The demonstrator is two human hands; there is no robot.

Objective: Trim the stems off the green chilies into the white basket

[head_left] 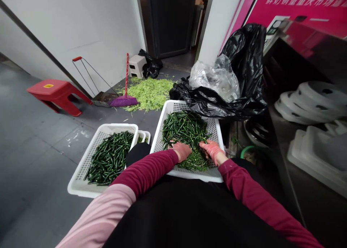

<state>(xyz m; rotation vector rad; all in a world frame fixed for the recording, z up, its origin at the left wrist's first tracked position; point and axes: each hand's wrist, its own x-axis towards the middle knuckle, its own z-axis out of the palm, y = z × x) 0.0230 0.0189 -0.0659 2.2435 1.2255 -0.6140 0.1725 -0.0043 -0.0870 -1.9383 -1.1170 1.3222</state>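
Both hands sit in the nearer end of one white basket (pixel 214 127) heaped with green chilies (pixel 185 129). Left hand (pixel 182 151): gloved in pink, fingers curled down into the pile, resting on the chilies (whether it pinches a single one I cannot tell). Right hand (pixel 212 149): same glove, fingers bent and touching the chilies just beside the left, a small gap between the two. Basket lies across the person's lap at 12 o'clock from the body. Second white basket (pixel 81 168) at 10 o'clock on the floor, holding darker chilies (pixel 110 159). Black bag (pixel 244 60) at 1 o'clock, touching the first basket's far rim. Purple broom (pixel 124 100) and green trimmings (pixel 150 91) at 11 o'clock; red stool (pixel 55 92) farther left.
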